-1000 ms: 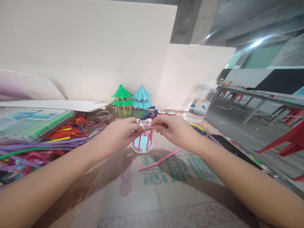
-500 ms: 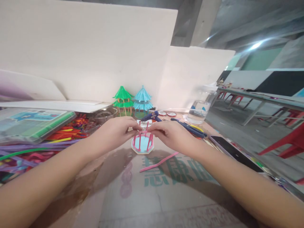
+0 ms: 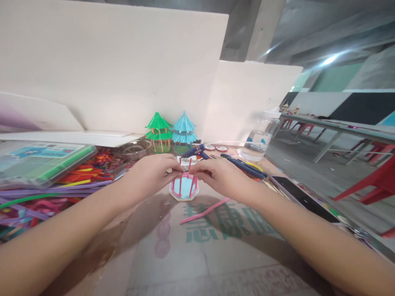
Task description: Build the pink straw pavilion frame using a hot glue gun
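A small eight-sided base [image 3: 184, 193] with a light blue top and pink edging lies on the table, several thin pink posts [image 3: 180, 187] standing on it. My left hand [image 3: 157, 172] is closed in a pinch at the upper left posts, on a piece of pink pipe cleaner. From the other side, my right hand [image 3: 220, 174] pinches the same pink piece near the right posts. The fingers hide most of that piece. Closer to me, a loose pink pipe cleaner [image 3: 203, 211] lies flat, partly under my right wrist.
Behind stand a green model pavilion [image 3: 158, 133] and a blue one [image 3: 184, 133], with a glue gun [image 3: 197, 152] before them. Pliers [image 3: 243, 165], a water bottle [image 3: 257, 139] and a phone [image 3: 304, 198] are to the right. Left are a plastic case [image 3: 46, 164] and colourful pipe cleaners [image 3: 77, 174].
Both hands stay pinched over the base, with slight finger movement among the posts. The whole view has shifted slightly; the base and loose pipe cleaner remain in place.
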The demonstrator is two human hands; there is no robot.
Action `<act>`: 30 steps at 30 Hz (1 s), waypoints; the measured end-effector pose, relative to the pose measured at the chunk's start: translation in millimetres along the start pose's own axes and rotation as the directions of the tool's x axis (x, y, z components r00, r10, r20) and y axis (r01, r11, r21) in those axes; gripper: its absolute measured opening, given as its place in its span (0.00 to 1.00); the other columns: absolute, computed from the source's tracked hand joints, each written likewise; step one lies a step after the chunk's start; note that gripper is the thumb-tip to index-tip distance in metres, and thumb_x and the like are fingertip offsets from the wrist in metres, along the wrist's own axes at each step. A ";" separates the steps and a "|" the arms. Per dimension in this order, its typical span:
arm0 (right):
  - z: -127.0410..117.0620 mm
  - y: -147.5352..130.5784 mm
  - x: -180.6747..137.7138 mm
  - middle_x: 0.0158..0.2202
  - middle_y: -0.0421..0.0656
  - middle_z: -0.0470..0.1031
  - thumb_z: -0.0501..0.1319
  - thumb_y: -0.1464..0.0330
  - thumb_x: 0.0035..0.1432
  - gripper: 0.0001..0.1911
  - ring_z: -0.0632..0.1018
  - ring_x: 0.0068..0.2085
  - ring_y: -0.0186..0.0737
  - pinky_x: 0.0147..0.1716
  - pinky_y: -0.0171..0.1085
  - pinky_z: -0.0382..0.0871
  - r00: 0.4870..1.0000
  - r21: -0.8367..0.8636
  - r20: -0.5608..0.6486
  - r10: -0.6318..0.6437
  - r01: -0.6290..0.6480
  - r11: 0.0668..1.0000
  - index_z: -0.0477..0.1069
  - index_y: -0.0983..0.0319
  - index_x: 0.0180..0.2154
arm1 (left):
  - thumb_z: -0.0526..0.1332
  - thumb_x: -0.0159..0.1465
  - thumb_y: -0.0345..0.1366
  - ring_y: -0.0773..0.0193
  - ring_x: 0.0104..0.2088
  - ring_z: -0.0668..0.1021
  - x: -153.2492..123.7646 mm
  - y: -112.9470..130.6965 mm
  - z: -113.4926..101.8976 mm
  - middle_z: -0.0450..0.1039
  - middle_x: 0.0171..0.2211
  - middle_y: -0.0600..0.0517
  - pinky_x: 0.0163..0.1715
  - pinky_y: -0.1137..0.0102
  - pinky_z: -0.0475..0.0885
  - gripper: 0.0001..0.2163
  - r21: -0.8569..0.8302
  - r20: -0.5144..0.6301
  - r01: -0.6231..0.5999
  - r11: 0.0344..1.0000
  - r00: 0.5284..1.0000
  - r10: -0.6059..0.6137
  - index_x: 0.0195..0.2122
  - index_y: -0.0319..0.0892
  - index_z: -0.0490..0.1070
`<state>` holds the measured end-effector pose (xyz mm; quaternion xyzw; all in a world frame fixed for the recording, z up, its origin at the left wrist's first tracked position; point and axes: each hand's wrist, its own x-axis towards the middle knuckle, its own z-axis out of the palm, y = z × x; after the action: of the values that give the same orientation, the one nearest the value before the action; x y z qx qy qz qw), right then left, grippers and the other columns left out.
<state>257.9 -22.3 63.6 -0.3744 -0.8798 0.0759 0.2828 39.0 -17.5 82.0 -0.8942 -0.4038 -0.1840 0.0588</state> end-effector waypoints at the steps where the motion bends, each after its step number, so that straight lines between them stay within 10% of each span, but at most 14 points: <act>1: -1.3 -0.2 0.3 0.39 0.41 0.82 0.57 0.71 0.64 0.11 0.78 0.38 0.38 0.36 0.34 0.64 1.000 0.001 0.011 0.010 -0.010 1.000 0.78 0.58 0.42 | 0.58 0.65 0.38 0.63 0.40 0.80 0.1 0.4 0.2 0.80 0.39 0.53 0.38 0.72 0.70 0.09 0.004 0.001 0.001 1.000 1.000 -0.001 0.38 0.46 0.79; 30: -8.3 -6.8 1.0 0.25 0.37 0.73 0.59 0.75 0.59 0.05 0.69 0.26 0.31 0.26 0.32 0.51 0.998 -0.113 0.014 0.059 -0.057 0.992 0.72 0.63 0.34 | 0.56 0.65 0.39 0.63 0.36 0.79 -0.2 -7.7 -1.5 0.80 0.36 0.54 0.32 0.73 0.67 0.11 -0.061 -0.003 -0.017 0.998 1.000 0.017 0.37 0.46 0.78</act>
<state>257.8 -27.1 73.2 -0.4145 -0.8739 0.0377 0.2511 32.7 -12.9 83.0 -0.8987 -0.3903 -0.1971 0.0335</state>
